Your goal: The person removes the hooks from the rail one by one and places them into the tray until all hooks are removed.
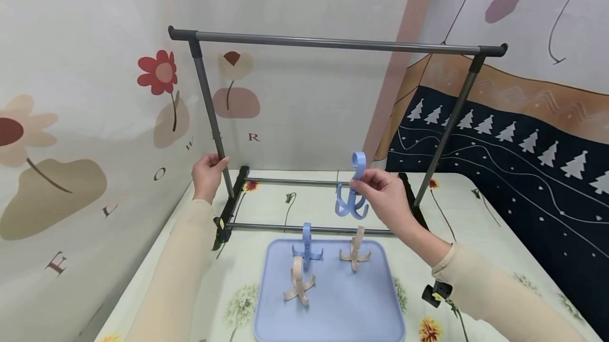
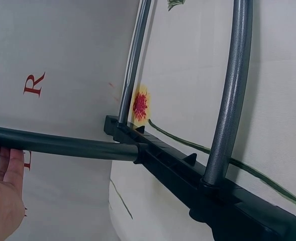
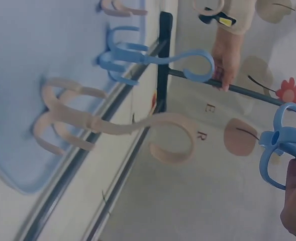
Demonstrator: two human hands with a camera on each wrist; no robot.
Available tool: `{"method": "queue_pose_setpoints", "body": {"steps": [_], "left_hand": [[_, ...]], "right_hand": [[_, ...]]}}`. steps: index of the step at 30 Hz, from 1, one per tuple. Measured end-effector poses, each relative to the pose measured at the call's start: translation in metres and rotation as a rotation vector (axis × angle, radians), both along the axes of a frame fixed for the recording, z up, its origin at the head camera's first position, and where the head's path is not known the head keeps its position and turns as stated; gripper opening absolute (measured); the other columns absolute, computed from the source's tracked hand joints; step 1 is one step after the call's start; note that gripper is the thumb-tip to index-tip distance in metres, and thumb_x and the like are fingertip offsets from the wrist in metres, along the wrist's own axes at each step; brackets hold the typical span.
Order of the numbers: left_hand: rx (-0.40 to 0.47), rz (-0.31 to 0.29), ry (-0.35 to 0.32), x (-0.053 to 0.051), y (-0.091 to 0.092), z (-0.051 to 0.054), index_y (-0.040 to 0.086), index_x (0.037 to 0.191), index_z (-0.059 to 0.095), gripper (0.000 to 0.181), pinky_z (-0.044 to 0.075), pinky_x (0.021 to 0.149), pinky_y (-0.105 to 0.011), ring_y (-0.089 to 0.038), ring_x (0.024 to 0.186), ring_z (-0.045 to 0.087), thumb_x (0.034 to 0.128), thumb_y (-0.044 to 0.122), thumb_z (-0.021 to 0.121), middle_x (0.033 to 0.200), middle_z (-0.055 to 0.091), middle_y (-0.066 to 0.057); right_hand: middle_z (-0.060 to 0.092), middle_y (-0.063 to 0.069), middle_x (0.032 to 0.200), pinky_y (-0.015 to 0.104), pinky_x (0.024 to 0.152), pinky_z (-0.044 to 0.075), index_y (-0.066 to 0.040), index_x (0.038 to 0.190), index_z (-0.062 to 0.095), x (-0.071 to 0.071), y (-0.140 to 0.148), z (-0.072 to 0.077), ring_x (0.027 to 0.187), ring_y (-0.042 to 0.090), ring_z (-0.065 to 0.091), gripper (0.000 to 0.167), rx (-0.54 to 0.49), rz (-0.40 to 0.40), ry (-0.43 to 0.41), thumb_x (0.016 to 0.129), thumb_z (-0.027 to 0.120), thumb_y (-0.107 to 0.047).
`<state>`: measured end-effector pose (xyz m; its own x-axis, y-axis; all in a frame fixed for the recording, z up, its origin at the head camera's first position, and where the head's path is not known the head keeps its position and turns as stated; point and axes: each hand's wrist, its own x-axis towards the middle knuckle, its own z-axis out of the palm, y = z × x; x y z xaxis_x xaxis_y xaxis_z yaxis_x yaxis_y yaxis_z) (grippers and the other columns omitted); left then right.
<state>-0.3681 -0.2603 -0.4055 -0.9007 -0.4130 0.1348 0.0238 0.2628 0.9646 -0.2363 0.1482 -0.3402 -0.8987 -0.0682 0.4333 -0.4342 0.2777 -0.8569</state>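
Observation:
My left hand (image 1: 208, 177) grips the left upright post (image 1: 209, 99) of a grey metal hanging rack, low down near its black foot. In the left wrist view, the fingers (image 2: 2, 165) pass behind that post (image 2: 62, 142). My right hand (image 1: 387, 196) pinches the stem of a blue multi-prong hanging hook (image 1: 359, 160). This hook is upright in the air, its curl on top and its prongs below, near the rack's right side and under the top bar (image 1: 304, 42). Part of its stem is hidden by the fingers.
A light blue tray (image 1: 352, 313) lies in front of the rack. On it stand another blue hook (image 1: 306, 241) and two beige hooks, one at the front (image 1: 298, 281) and one at the back right (image 1: 355, 249). Two low crossbars (image 1: 309, 228) join the rack's feet.

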Motion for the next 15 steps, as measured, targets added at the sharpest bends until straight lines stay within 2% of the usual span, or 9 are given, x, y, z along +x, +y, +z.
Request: {"method": "queue_pose_setpoints", "body": {"steps": [6,11,15], "left_hand": [[0.002,-0.008,-0.002,0.001,-0.001,0.0,0.005,0.124,0.06,0.041,0.041,0.1,-0.041,-0.023,0.111,0.054,0.0964,0.034,0.066,0.118,0.061,-0.008],[0.006,-0.002,0.004,-0.001,-0.001,-0.001,0.006,0.121,0.06,0.037,0.041,0.099,-0.042,-0.023,0.11,0.054,0.096,0.031,0.067,0.116,0.061,-0.008],[-0.003,0.002,0.002,-0.002,-0.001,-0.001,0.006,0.122,0.06,0.039,0.041,0.099,-0.041,-0.022,0.109,0.055,0.0955,0.034,0.067,0.116,0.061,-0.007]], "right_hand": [[0.068,0.012,0.083,0.024,0.066,0.053,0.0,0.097,0.07,0.012,-0.001,-0.014,0.072,0.015,0.065,0.012,-0.015,0.064,-0.009,0.091,0.073,-0.009],[0.069,0.011,0.082,0.023,0.062,0.051,-0.002,0.094,0.07,0.021,-0.004,-0.025,0.069,0.019,0.062,0.009,-0.012,0.092,-0.024,0.09,0.074,-0.009],[0.07,0.009,0.084,0.023,0.062,0.05,-0.004,0.094,0.071,0.03,-0.006,-0.034,0.07,0.02,0.061,0.008,0.007,0.099,-0.068,0.09,0.074,-0.01]]}}
